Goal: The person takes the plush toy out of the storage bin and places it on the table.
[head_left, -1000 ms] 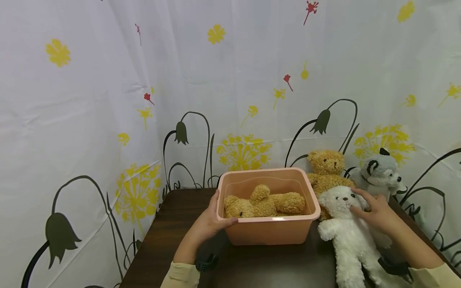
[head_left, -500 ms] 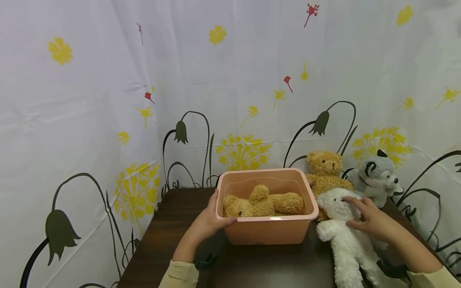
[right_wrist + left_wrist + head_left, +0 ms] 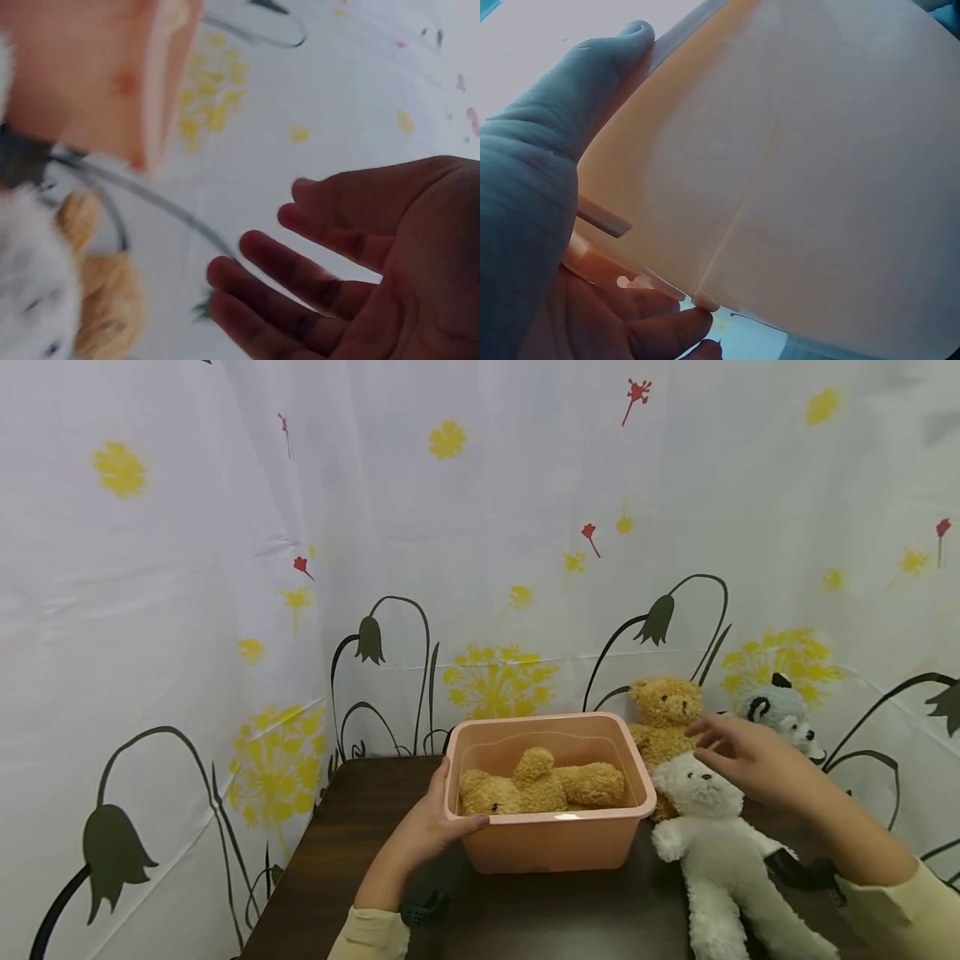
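A peach plastic bin (image 3: 551,850) stands on the table with a curly golden teddy bear (image 3: 543,792) lying inside it. My left hand (image 3: 427,827) grips the bin's left front corner; in the left wrist view the thumb lies along the rim (image 3: 686,34) and the fingers reach beneath its edge. Right of the bin a white teddy bear (image 3: 716,852) lies face up, head toward the back. Over its head hovers my right hand (image 3: 757,764), fingers apart and slightly bent, with nothing in its grasp. The right wrist view shows that hand (image 3: 360,262) holding nothing.
Behind the white bear sits another golden teddy bear (image 3: 663,703), close by the bin's right side. A grey and white plush dog (image 3: 780,710) is at the back right, partly hidden by my right arm. A flower-printed curtain (image 3: 480,568) hangs behind the dark wooden table (image 3: 352,827).
My right hand has left the white bear's head and risen up and toward the back. The bear's head has shifted slightly. My left hand keeps its grip on the bin.
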{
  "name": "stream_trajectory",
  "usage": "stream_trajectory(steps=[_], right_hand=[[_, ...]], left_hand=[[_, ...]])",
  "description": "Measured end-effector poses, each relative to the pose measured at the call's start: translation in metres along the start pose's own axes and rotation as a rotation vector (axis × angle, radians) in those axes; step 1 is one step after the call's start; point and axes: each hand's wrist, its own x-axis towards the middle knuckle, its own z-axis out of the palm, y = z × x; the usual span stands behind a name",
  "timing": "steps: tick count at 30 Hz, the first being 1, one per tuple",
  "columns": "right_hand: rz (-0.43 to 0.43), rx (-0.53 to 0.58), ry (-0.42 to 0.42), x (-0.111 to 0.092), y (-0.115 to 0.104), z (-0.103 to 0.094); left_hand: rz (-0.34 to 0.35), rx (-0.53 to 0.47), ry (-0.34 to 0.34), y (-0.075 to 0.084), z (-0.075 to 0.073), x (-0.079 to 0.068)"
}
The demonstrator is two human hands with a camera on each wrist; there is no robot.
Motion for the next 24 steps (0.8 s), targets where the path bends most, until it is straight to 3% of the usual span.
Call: stream_trajectory(steps=[4,9,14,18,21,24], right_hand=[[-0.073,0.037,0.050,0.059,-0.046,0.002],[-0.124,0.015,0.041,0.122,-0.081,0.028],[-0.167,0.016,-0.005,0.165,-0.100,0.060],[-0.355,-0.033,-0.022,0.196,-0.104,0.091],[-0.522,-0.093,-0.109,0.213,-0.106,0.119],[-0.602,-0.076,-0.300,0.222,-0.112,0.146]], left_hand=[[0.007,-0.034,0.013,-0.004,-0.007,-0.001],[-0.005,-0.021,0.008,-0.003,-0.007,-0.003],[-0.006,-0.006,-0.009,-0.002,-0.005,-0.003],[0.005,-0.024,0.004,-0.001,-0.007,-0.001],[0.004,-0.013,-0.006,-0.002,-0.007,-0.001],[0.001,0.010,-0.012,-0.002,-0.008,-0.002]])
